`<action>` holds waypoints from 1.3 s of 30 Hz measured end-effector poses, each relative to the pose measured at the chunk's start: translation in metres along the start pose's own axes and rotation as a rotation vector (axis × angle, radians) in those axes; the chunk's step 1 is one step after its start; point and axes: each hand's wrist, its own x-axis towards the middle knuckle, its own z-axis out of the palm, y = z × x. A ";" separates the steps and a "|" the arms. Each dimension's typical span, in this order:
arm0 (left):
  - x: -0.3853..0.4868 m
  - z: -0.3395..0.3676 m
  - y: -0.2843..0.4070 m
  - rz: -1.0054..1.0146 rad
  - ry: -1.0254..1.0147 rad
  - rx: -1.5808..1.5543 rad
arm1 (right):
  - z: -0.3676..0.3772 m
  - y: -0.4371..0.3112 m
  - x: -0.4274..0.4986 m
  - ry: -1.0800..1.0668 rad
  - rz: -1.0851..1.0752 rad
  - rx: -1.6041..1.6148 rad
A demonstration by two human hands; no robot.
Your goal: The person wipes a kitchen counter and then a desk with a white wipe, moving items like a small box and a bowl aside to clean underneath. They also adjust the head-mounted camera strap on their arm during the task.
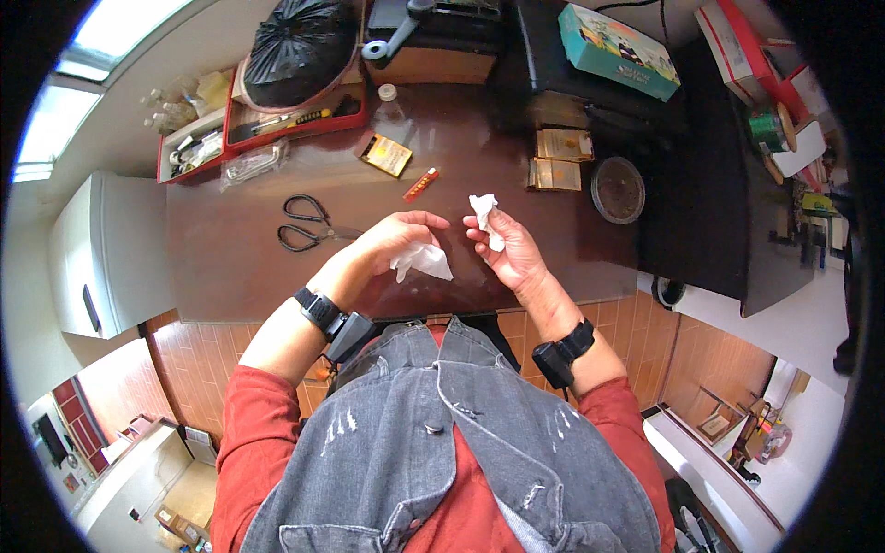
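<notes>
My right hand (510, 252) grips a crumpled white tissue (487, 216) between thumb and fingers, raised above the brown tabletop. Another piece of white tissue (423, 261) hangs beneath my left hand (401, 238), apparently held by its lower fingers, which the palm hides. The left thumb and forefinger reach toward the right hand without touching it. Left of that hand lie scissors (310, 225) with black loop handles; their blade tips disappear behind the hand. Beyond both hands a red lighter (421, 184) rests on the table, near a yellow cigarette pack (386, 153).
A clear plastic bottle (391, 114) stands behind the pack. Red trays (297, 135) with tools fill the back left, below a black plastic bag (301, 52). Small boxes (563, 145) and a round clear-rimmed container (618, 190) sit at the right. The table's front edge (228, 322) runs before my body.
</notes>
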 end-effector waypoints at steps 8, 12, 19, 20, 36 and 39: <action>-0.017 -0.014 -0.016 0.065 -0.052 0.018 | 0.029 0.067 0.016 0.252 -0.449 -0.659; -0.019 -0.012 -0.023 0.070 -0.101 -0.005 | 0.027 0.080 0.007 0.014 -0.387 -0.846; -0.006 -0.036 -0.013 0.050 0.072 -0.079 | -0.070 0.056 -0.044 0.218 -0.443 -2.159; -0.003 -0.039 -0.012 0.049 0.085 -0.091 | -0.083 0.054 -0.047 0.121 -0.507 -2.153; 0.025 -0.046 0.048 0.024 0.298 -0.185 | -0.041 0.074 0.019 -0.156 -0.476 -2.052; 0.019 -0.067 0.058 -0.050 0.206 -0.060 | -0.064 0.046 0.002 0.164 -0.348 -2.032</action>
